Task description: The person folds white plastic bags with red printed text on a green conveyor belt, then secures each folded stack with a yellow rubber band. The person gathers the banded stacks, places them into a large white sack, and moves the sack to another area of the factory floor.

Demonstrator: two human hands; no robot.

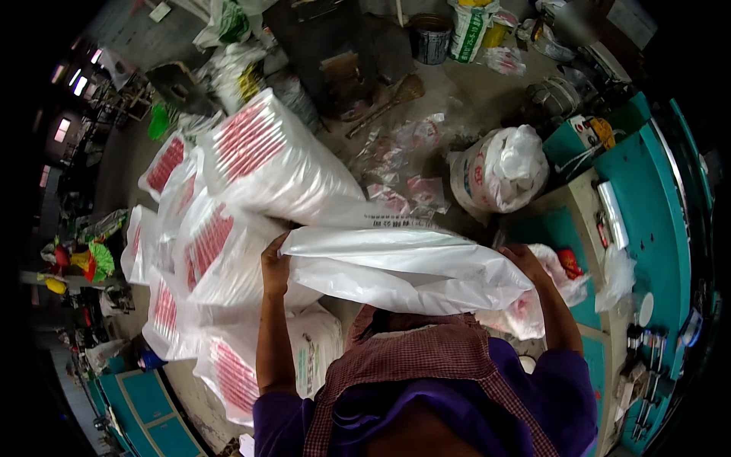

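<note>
A large white plastic bag [403,266] is stretched crosswise in front of my body, its folds running from side to side. My left hand [276,266] is closed on the left end of it. At the other end, my right hand [524,263] grips the bag's edge, its fingertips partly hidden by the plastic. Just beyond the left half lies a big filled clear bag [320,171] with red-printed packs showing at its end. Under my right forearm is a crumpled white and pink plastic bag [525,312].
Several filled bags [205,251] are piled at my left. A full white sack [499,169] stands ahead to the right, with loose plastic scraps [403,152] on the floor beside it. A teal workbench [640,190] runs along my right. A broom [388,103] and dark bucket [430,39] are farther off.
</note>
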